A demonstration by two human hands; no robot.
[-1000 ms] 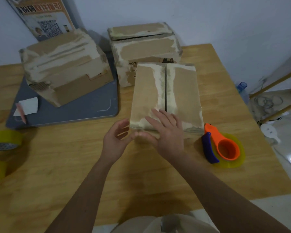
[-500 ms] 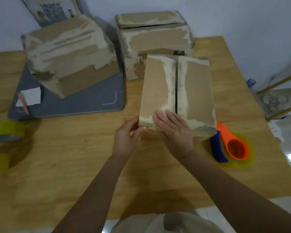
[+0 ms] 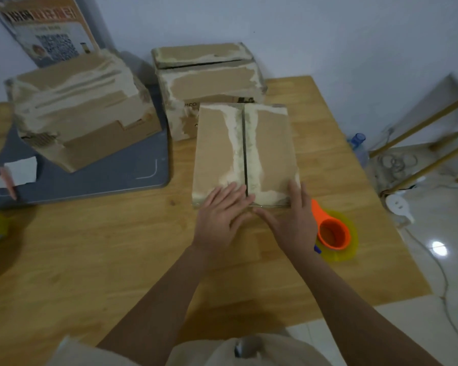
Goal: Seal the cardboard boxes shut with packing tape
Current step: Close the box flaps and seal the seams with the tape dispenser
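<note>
Box: the flat cardboard box (image 3: pixel 245 151) lies on the worktop (image 3: pixel 95 244) just right of centre, its two top flaps meeting along a dark seam that looks untaped.
Left hand: the left hand (image 3: pixel 220 217) lies flat with straight fingers on the box's 6 o'clock edge, left of the seam, gripping nothing.
Right hand: the right hand (image 3: pixel 292 217) rests at the box's 5 o'clock corner, fingers extended up the edge, thumb along the near side; it clasps nothing.
Dispenser: the orange tape dispenser (image 3: pixel 331 231) sits at 4 o'clock of the box, just beside the right hand.
Risk: if the palms lift to fetch the dispenser, the flaps may spring apart and the tape would land crooked; a sideways push could also slide the light box.
Change: half a second ago the left hand pinched the near left corner and the right hand covered the seam; the left hand now lies flat and the right hand is at the corner.
</note>
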